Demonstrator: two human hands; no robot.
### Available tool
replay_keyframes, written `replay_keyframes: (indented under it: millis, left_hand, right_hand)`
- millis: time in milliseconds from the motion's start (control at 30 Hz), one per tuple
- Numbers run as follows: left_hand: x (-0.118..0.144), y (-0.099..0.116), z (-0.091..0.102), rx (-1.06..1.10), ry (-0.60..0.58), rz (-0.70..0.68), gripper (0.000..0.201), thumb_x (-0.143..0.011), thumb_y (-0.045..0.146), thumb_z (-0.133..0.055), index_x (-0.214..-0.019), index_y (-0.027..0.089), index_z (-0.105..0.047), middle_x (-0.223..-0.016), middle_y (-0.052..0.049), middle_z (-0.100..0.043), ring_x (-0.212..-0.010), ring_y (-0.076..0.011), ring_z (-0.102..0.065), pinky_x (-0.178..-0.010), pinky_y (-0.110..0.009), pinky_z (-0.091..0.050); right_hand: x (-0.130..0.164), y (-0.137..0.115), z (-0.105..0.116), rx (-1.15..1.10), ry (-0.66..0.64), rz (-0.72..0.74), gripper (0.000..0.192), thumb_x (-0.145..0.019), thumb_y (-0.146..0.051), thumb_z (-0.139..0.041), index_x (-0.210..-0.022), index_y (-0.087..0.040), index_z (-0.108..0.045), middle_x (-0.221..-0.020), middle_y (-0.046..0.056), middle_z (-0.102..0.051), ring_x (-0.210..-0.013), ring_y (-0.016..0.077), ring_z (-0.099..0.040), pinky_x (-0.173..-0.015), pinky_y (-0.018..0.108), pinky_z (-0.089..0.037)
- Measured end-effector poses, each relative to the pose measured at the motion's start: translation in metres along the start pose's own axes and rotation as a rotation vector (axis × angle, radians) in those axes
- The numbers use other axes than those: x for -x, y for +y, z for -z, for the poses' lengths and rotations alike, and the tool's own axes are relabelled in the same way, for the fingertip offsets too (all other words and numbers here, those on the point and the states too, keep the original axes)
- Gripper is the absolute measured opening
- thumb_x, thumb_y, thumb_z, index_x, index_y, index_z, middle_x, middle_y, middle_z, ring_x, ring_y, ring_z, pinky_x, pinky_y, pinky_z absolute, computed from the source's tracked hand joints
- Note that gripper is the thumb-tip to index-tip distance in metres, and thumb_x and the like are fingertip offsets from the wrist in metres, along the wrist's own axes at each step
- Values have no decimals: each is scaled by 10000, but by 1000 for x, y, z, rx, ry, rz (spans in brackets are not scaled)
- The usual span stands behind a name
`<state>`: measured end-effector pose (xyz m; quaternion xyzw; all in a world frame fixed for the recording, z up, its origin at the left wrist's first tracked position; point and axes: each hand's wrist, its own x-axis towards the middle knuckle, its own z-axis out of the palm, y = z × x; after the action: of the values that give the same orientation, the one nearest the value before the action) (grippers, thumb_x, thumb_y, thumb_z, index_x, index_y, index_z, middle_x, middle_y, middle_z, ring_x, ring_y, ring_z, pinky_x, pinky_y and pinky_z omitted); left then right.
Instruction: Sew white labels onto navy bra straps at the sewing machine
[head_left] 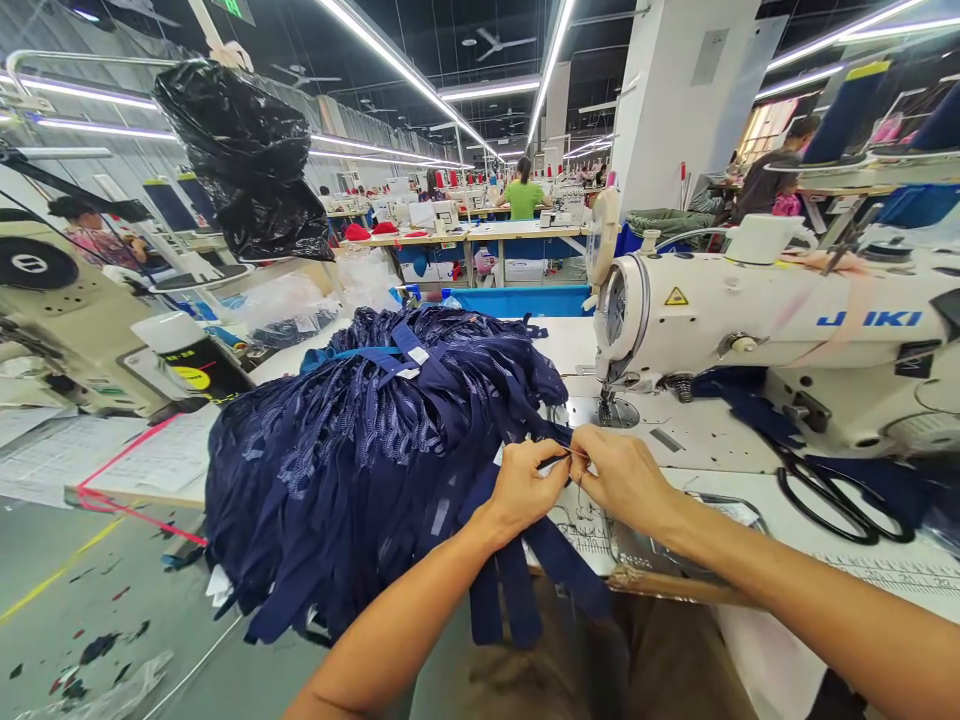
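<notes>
A big heap of navy blue fabric strips lies on the sewing table and spills over its front edge. My left hand and my right hand meet at the heap's right side, both pinching one thin navy strip between thumb and fingers. More strip ends hang down below my left hand. The needle and presser foot of the white JUKI sewing machine stand just behind my hands.
Black scissors lie on the table at right, under the machine arm. A black plastic bag hangs at upper left above another machine. Other workers sit at distant tables. Scraps litter the floor at lower left.
</notes>
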<state>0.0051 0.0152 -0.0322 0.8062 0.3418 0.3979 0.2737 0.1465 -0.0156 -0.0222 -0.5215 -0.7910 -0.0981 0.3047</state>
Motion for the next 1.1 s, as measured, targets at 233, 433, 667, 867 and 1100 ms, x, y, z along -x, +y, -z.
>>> replay_keyframes:
  millis: [233,433,667,867,1100]
  left_hand:
    - [-2,2,2,118,22,68,195,-735,223,-487,-614,127,-605,-545,2,-559,-509,-95,-464,-516,-199,-344]
    - [-4,3,6,410,-40,262,210,-709,325,-570,-636,128,-586,-485,31,-502,-467,-76,-421,-495,-192,-334]
    - [-8,-3,6,566,16,350,246,-703,357,-589,-621,130,-539,-526,27,-505,-511,-75,-430,-538,-197,-341]
    - [-9,-5,5,705,39,360,186,-669,308,-588,-622,134,-543,-576,36,-481,-560,-78,-405,-570,-195,-329]
    - [-8,-5,6,843,34,359,273,-719,337,-412,-642,141,-587,-623,2,-548,-661,-130,-476,-672,-234,-374]
  right_hand:
    - [-6,1,-2,-174,54,-103,96,-668,-108,-398,-622,-192,-401,-532,-37,-446,-472,99,-392,-478,217,-270]
    - [-7,9,12,-447,-103,-188,54,-760,-169,-418,-730,-187,-459,-580,-41,-470,-507,93,-425,-502,210,-326]
    - [6,6,12,-326,22,-111,81,-821,-259,-463,-802,-181,-471,-657,-8,-530,-540,107,-483,-491,216,-352]
    - [0,-8,4,127,53,177,179,-793,-276,-527,-904,-137,-522,-814,64,-556,-545,139,-503,-448,257,-300]
    - [-14,-3,3,162,125,176,167,-835,-220,-429,-733,-163,-548,-705,31,-533,-483,110,-444,-443,249,-263]
